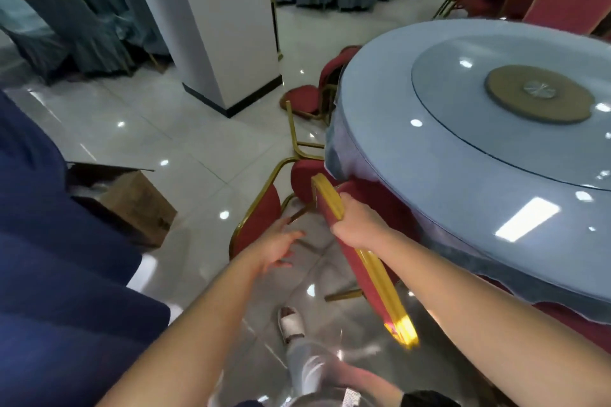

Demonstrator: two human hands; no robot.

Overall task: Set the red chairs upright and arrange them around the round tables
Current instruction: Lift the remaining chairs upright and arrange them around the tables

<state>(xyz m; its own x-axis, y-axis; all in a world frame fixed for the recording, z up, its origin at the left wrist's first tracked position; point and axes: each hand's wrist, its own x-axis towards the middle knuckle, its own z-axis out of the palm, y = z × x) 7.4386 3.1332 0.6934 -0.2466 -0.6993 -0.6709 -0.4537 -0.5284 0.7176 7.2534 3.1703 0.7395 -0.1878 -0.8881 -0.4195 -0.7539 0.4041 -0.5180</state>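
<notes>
- The right hand grips the red chair's gold-framed backrest; the left hand is spread and empty.
- Legs, possibly tangled with the eleven-o'clock toppled chair, could snag the tablecloth.

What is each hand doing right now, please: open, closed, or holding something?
Left hand: open, fingers spread, holding nothing.
Right hand: gripping the gold-edged back of a red chair.

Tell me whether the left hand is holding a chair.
No, the left hand is open and empty; the right hand grips the chair.
</notes>
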